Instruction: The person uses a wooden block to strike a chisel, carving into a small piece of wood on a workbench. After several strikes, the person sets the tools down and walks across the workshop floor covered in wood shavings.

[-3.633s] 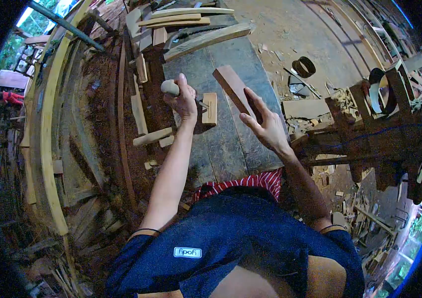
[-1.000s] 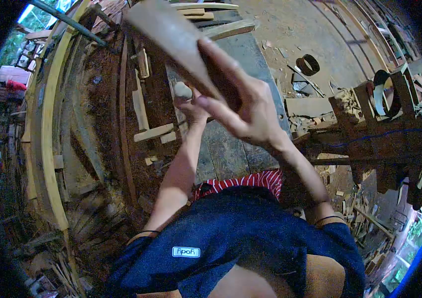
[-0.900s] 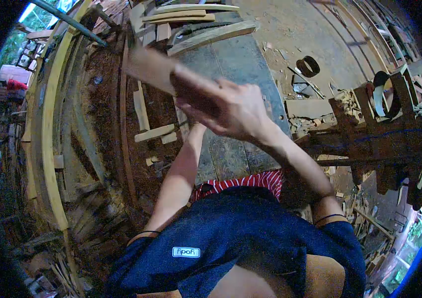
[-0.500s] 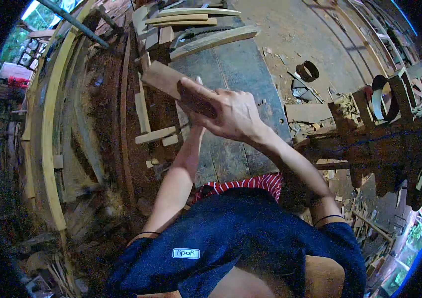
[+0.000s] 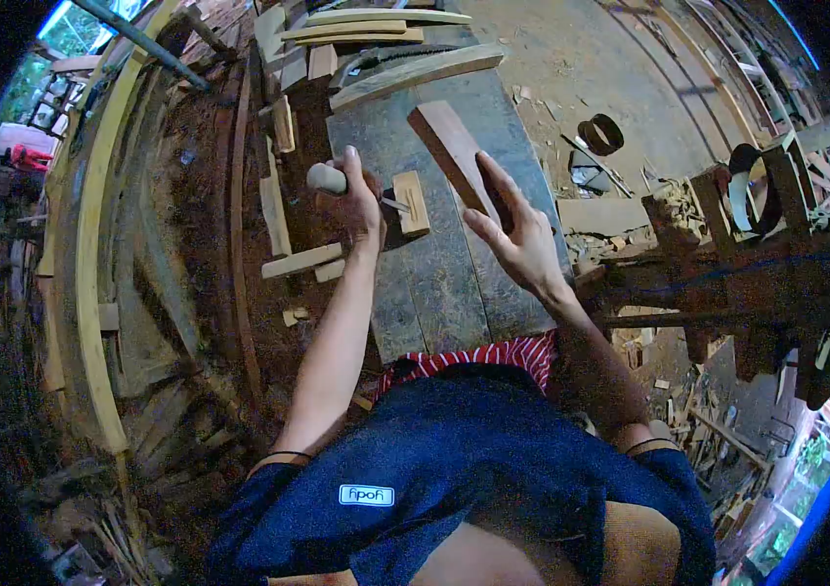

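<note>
My left hand (image 5: 362,203) is closed round a chisel, whose pale rounded handle (image 5: 327,179) sticks out to the left. The chisel's metal blade (image 5: 394,203) reaches right to a small light wooden block (image 5: 412,204) with a slot cut in it, lying on the bench (image 5: 434,293). My right hand (image 5: 529,247) is around the near end of a thick brown piece of wood (image 5: 450,144), thumb on one side and fingers along the other. That piece slants up and to the left over the bench.
Wood strips (image 5: 361,34) and a curved plank (image 5: 420,76) lie at the bench's far end. Offcuts (image 5: 300,262) lie along its left side. A dark ring (image 5: 601,135) rests on the ground to the right. Long timbers (image 5: 95,264) run along the left.
My right hand has moved right with the brown piece of wood, away from my left hand. The chisel and the slotted block, hidden before, now show.
</note>
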The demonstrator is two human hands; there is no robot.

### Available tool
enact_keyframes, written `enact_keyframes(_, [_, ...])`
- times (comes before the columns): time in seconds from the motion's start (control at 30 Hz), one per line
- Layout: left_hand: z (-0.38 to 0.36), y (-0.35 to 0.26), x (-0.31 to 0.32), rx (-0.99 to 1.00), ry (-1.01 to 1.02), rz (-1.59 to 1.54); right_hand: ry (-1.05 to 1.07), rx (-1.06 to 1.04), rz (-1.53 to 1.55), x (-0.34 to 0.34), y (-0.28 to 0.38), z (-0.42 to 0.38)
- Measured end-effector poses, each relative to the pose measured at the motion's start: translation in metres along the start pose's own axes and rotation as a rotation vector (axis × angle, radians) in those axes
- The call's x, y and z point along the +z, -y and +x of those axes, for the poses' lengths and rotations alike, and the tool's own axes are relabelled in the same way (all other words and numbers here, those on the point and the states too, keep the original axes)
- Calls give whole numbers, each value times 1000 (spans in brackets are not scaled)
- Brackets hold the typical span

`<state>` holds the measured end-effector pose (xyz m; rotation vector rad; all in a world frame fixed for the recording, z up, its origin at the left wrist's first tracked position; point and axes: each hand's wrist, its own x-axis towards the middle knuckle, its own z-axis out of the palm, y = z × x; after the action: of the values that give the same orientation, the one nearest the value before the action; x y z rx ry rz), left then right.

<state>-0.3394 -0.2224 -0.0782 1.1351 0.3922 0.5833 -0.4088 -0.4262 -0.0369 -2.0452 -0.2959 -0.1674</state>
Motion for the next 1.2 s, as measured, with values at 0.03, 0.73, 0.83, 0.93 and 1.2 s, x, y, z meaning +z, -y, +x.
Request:
enact_keyframes(0.03, [0, 4, 0, -4, 4, -2, -3, 3, -3, -2, 0, -2])
enact_keyframes(0.73, [1, 73, -25, 58, 131, 200, 67, -245, 10, -4, 76, 33])
enact_keyframes(0.83, [-9, 99, -35, -65, 437, -160, 77, -451, -330, 15, 65, 35])
enact_keyframes(0.93, [-7, 98, -38, -70, 520, -20, 233, -348, -544, 26, 62, 41])
enact_keyframes(1.2, [-7, 99, -38, -105, 544, 6, 310, -322, -552, 29, 72, 47])
